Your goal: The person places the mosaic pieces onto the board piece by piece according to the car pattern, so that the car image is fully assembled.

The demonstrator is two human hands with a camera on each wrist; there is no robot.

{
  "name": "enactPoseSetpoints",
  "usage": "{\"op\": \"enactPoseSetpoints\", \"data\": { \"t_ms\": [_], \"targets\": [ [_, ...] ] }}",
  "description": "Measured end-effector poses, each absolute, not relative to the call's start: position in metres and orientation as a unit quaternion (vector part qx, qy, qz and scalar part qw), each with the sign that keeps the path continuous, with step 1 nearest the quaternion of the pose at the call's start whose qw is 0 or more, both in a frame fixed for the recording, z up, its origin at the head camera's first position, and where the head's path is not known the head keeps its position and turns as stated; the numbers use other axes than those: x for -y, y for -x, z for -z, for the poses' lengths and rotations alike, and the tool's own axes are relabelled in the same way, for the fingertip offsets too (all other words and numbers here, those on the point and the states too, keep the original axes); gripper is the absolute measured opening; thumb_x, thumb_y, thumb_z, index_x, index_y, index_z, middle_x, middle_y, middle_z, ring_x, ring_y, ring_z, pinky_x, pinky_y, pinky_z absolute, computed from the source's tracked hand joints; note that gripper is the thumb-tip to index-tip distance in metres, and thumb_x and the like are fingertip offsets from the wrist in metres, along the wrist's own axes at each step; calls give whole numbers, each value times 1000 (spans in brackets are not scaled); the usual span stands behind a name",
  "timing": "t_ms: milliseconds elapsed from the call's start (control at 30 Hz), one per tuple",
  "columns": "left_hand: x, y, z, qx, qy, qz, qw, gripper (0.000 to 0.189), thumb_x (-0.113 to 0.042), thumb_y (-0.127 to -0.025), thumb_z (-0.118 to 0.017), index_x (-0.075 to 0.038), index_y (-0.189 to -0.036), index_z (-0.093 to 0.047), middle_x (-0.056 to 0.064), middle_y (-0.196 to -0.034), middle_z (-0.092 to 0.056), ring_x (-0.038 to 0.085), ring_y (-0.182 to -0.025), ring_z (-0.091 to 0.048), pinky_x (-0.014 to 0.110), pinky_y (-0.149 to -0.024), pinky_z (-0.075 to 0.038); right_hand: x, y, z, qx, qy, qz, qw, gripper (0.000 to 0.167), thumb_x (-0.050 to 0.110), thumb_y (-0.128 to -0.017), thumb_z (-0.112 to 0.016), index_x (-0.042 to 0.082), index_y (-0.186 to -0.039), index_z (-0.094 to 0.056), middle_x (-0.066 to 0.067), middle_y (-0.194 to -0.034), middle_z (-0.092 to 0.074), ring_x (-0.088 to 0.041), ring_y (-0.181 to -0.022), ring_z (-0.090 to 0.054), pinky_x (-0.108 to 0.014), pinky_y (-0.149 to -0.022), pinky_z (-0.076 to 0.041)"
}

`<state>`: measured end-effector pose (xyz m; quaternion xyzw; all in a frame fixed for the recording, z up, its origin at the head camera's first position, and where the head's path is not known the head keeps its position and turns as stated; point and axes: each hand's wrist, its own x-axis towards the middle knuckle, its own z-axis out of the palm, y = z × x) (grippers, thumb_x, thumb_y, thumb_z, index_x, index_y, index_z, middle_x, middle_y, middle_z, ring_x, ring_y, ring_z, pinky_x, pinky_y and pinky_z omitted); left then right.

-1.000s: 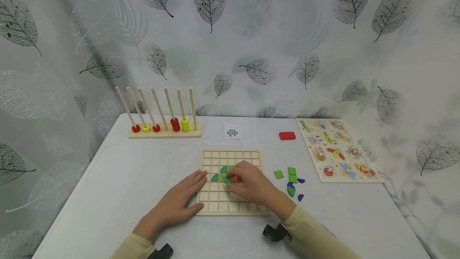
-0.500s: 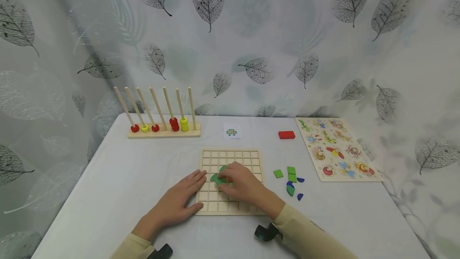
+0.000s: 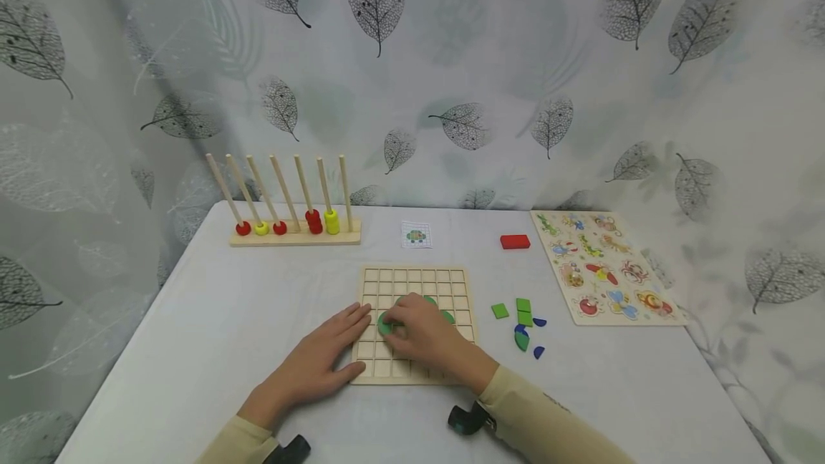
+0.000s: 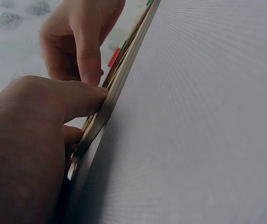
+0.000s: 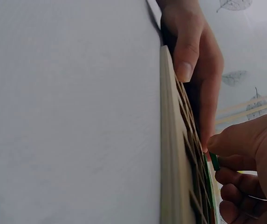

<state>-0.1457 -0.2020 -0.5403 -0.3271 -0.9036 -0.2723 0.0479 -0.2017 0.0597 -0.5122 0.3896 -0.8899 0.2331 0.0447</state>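
Note:
My right hand (image 3: 422, 331) reaches over the left part of a wooden grid board (image 3: 412, 268). Between thumb and forefinger it pinches a small green piece (image 5: 214, 161), just above the grid; in the head view the green piece (image 3: 384, 326) shows at the fingertips. Other rounded green pieces (image 3: 447, 316) lie in the grid, largely covered by this hand. Flat along the board's left edge rests my left hand (image 3: 316, 356), fingers extended and thumb at the lower left corner (image 4: 93, 100).
Right of the board lie several loose pieces: green squares (image 3: 524, 312), blue half-rounds (image 3: 539, 353) and a rounded green piece (image 3: 521, 341). Behind stand a bead-peg stand (image 3: 296, 238), a pattern card (image 3: 416, 235) and a red block (image 3: 515, 242). An animal puzzle board (image 3: 606, 271) lies far right.
My right hand has moved left across the grid with the green piece, uncovering green pieces on the right side. The left hand has stayed in place.

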Motion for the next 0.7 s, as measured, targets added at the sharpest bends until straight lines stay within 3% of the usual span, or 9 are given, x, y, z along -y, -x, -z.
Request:
{"op": "enactPoseSetpoints", "data": {
  "t_ms": [700],
  "targets": [
    [201, 147, 541, 905, 326, 272, 43, 75, -41, -102, -70, -4, -164, -47, 4, -175, -36, 28, -162, -29, 57, -124, -36, -60, 199, 511, 891, -389, -224, 61, 11, 23, -94, -87, 16, -100, -82, 10, -91, -65, -11, -89, -55, -25, -78, -51]
  ]
}}
